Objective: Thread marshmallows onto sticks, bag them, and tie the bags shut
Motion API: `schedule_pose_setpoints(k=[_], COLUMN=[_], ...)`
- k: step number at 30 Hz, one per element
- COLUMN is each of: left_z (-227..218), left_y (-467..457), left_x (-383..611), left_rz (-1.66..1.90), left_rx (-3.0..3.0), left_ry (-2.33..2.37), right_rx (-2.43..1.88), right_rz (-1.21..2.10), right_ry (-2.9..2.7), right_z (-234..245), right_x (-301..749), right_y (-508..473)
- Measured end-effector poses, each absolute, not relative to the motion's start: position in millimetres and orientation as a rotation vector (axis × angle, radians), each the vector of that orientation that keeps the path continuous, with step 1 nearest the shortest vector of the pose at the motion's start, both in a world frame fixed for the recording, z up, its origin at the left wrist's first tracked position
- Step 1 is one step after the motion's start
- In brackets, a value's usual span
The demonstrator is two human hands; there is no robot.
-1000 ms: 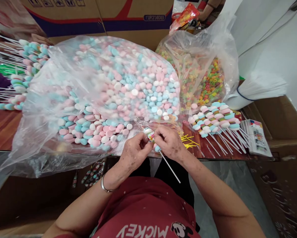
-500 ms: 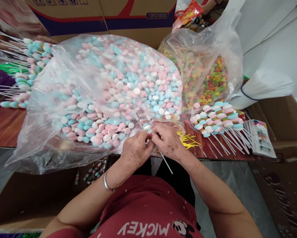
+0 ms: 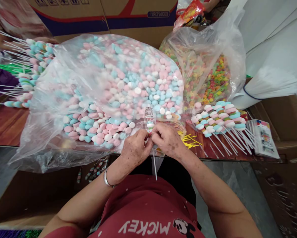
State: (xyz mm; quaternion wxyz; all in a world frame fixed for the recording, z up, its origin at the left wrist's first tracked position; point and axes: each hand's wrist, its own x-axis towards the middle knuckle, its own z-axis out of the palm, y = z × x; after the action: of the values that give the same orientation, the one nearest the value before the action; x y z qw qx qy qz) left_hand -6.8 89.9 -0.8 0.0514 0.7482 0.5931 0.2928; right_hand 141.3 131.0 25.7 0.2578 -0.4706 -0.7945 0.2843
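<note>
My left hand (image 3: 135, 149) and my right hand (image 3: 168, 140) meet at the table's front edge, both pinched on one candy skewer (image 3: 150, 121) inside a small clear printed sleeve. Its white stick (image 3: 154, 167) points down toward my lap. The sleeve's top stands upright above my fingers. Just behind lies a big clear bag of pink, blue and white candies (image 3: 113, 89). A few yellow twist ties (image 3: 189, 140) lie right of my right hand.
A second clear bag of coloured ring candies (image 3: 208, 79) sits at the back right. Finished skewers (image 3: 220, 119) are piled right of it, more skewers (image 3: 26, 69) at far left. A stack of printed sleeves (image 3: 262, 137) lies at right. Cardboard boxes (image 3: 108, 16) stand behind.
The skewer has swung from tilted to nearly upright between my hands, its stick now pointing straight down. Both hands stayed together at the table edge.
</note>
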Motion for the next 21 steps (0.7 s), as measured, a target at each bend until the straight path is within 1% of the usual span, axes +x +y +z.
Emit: schedule_pose_setpoints(k=[8,14,18,21], left_z=[0.9,1.7,-2.1,-3.2], left_y=[90.8,93.9,95.5,95.9], left_x=[-9.7,-10.6,-11.8,-12.4], left_rz=[0.899,1.027,0.992,1.019], left_rx=[2.364,2.385,2.388,2.314], left_ry=[1.660,1.698,1.720,1.752], right_rx=[-1.303,-1.337,-1.354,-1.292], right_rz=[0.951,0.924,0.867,0.893], right_ry=[-2.174,-2.211,-2.249,-2.186], right_z=[30.1,34.5,35.4,30.8], right_x=[143.4,139.8,136.6,134.2], right_y=[135.9,136.5,138.4,140.1])
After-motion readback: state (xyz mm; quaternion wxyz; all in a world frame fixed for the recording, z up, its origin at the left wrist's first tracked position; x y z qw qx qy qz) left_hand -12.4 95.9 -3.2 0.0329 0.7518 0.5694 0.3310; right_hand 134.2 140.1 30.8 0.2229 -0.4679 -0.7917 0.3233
